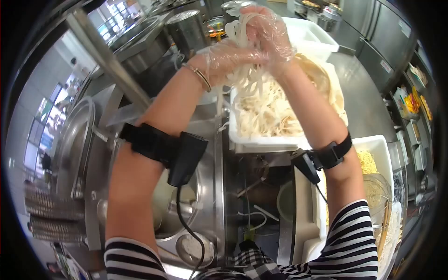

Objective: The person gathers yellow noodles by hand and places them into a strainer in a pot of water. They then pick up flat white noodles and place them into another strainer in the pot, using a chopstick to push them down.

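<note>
Both my hands wear clear plastic gloves and are raised over a white bin [268, 141] of wide, flat, pale noodles [266, 109]. My right hand [270, 39] is closed round a bunch of flat noodles [238, 30], with some strands sticking out at its left. My left hand [226, 59] is closed on the same bunch from below, its fingers reaching toward my right wrist. Loose strands dangle under the hands above the bin. A cream cloth [333, 86] lies along the bin's right side. Some fingertips are hidden by noodles and glove.
A second white bin [310, 35] stands behind. At the lower right, another bin [382, 144] holds yellow noodles [367, 161] and a wire strainer [375, 189]. To the left are a metal pan [77, 140] and a slanting metal post [107, 58]. A steel pot [186, 30] stands farther back.
</note>
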Demonstrator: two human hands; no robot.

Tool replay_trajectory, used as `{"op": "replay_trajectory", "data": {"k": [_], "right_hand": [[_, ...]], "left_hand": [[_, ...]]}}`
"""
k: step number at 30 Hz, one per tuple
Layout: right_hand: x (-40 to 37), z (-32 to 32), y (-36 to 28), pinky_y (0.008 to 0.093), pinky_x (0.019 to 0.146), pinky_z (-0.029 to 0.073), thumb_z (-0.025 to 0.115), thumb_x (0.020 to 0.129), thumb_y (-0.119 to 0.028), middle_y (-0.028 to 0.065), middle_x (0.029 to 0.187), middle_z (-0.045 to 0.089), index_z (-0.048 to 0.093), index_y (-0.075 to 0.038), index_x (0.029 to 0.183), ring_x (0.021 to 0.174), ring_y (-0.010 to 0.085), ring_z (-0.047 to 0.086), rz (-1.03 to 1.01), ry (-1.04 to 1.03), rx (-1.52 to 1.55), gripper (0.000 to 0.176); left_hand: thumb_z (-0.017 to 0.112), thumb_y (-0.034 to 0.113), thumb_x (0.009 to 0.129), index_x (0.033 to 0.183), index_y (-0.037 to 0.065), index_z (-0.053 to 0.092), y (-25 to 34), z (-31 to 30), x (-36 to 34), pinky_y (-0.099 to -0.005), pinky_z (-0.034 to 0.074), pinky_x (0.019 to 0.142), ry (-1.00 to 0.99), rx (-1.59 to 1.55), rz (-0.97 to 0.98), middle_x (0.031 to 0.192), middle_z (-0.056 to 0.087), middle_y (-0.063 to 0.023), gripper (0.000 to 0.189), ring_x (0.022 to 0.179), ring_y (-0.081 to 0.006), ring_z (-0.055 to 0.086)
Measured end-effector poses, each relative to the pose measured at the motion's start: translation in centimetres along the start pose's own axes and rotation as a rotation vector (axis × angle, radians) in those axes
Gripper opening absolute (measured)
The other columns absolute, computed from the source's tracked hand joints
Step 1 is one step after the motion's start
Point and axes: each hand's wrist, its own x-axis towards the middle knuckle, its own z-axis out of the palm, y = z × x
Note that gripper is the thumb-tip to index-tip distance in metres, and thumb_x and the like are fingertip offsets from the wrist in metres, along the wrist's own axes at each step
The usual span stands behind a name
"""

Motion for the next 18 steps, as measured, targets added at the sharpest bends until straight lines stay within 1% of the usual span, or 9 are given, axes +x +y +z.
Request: {"op": "replay_trajectory", "data": {"k": [3, 5, 6, 11, 13, 14, 15, 16, 18], "right_hand": [[-2.6, 6.2, -2.7, 0.0272, 0.055, 0.046, 0.054, 0.075, -0.011, 0.0024, 0.073, 0.056, 0.051, -0.005, 0.098, 0.065, 0.0150, 0.057, 0.175, -0.108, -0.356, 0.024], [-4.2, 9.8, -2.4, 0.0187, 0.079, 0.040, 0.058, 0.076, -0.018, 0.0093, 0.104, 0.048, 0.023, -0.007, 0.125, 0.094, 0.0129, 0.049, 0.025, -0.317, -0.056, 0.061], [-5.5, 12.1, -0.9, 0.0232, 0.058, 0.040, 0.056, 0.075, -0.016, 0.0027, 0.075, 0.054, 0.048, -0.002, 0.104, 0.061, 0.0101, 0.050, 0.064, -0.131, 0.011, 0.033], [-13.0, 19.2, 3.1, 0.0248, 0.062, 0.043, 0.056, 0.076, -0.022, 0.0042, 0.078, 0.055, 0.038, -0.003, 0.116, 0.064, 0.0116, 0.051, 0.574, -0.641, -0.102, 0.048], [-15.0, 22.5, 3.8, 0.0252, 0.063, 0.043, 0.057, 0.076, -0.023, 0.0045, 0.079, 0.055, 0.036, -0.004, 0.119, 0.065, 0.0120, 0.052, 0.696, -0.780, -0.128, 0.052], [-15.8, 24.5, 3.9, 0.0254, 0.060, 0.043, 0.057, 0.076, -0.022, 0.0043, 0.078, 0.055, 0.040, -0.003, 0.115, 0.065, 0.0111, 0.051, 0.685, -0.693, -0.405, 0.047], [-16.5, 26.3, 4.3, 0.0256, 0.058, 0.043, 0.057, 0.075, -0.021, 0.0040, 0.077, 0.055, 0.044, -0.002, 0.112, 0.065, 0.0102, 0.051, 0.660, -0.596, -0.681, 0.043], [-17.5, 27.9, 5.3, 0.0250, 0.052, 0.040, 0.056, 0.076, -0.023, 0.0012, 0.069, 0.052, 0.048, -0.002, 0.103, 0.060, 0.0094, 0.048, 0.699, -0.330, -0.400, 0.035], [-19.3, 30.3, 8.5, 0.0244, 0.051, 0.039, 0.056, 0.076, -0.026, 0.0009, 0.068, 0.051, 0.049, -0.004, 0.101, 0.058, 0.0105, 0.047, 0.737, -0.141, -0.257, 0.033]], "left_hand": [[0.058, 0.014, 0.075, 0.098, 0.002, 0.054, 0.4, -0.5, -5.4, -0.0217, 0.044, 0.060, 0.178, 0.185, 0.109, 0.086, 0.056, -0.0022, 0.026, 0.072, -0.0084, 0.052], [0.054, 0.011, 0.076, 0.098, 0.000, 0.054, 0.6, -1.8, -8.9, -0.0218, 0.044, 0.059, 0.255, 0.132, 0.095, 0.085, 0.057, -0.0019, 0.024, 0.070, -0.0083, 0.052], [0.053, 0.012, 0.077, 0.097, 0.001, 0.054, 0.9, -2.7, -10.9, -0.0226, 0.044, 0.061, 0.387, -0.096, 0.150, 0.086, 0.057, -0.0021, 0.023, 0.072, -0.0091, 0.053], [0.054, 0.030, 0.077, 0.106, 0.008, 0.051, -2.4, -10.6, -19.9, -0.0384, 0.042, 0.071, 0.599, -0.156, 0.431, 0.091, 0.057, -0.0103, 0.037, 0.080, -0.0239, 0.054], [0.052, 0.013, 0.078, 0.095, 0.006, 0.055, -5.3, -13.7, -23.8, -0.0268, 0.045, 0.063, 0.898, 1.034, 0.182, 0.086, 0.058, -0.0040, 0.019, 0.076, -0.0130, 0.056], [0.049, 0.014, 0.078, 0.094, 0.008, 0.055, -6.6, -13.7, -26.0, -0.0295, 0.045, 0.062, 0.773, 0.889, 0.219, 0.088, 0.059, -0.0071, 0.018, 0.075, -0.0171, 0.057], [0.050, 0.019, 0.076, 0.093, 0.008, 0.054, -8.2, -14.0, -28.3, -0.0316, 0.044, 0.061, 0.632, 1.375, 0.054, 0.081, 0.059, -0.0097, 0.021, 0.072, -0.0217, 0.057], [0.051, 0.024, 0.073, 0.092, 0.007, 0.052, -9.8, -14.3, -30.5, -0.0337, 0.043, 0.059, 0.436, 1.839, -0.130, 0.075, 0.059, -0.0123, 0.026, 0.069, -0.0263, 0.057], [0.052, 0.024, 0.072, 0.089, 0.006, 0.054, -11.5, -12.4, -35.3, -0.0347, 0.044, 0.062, 0.410, 0.999, -0.072, 0.077, 0.058, -0.0133, 0.025, 0.073, -0.0279, 0.056]]}}
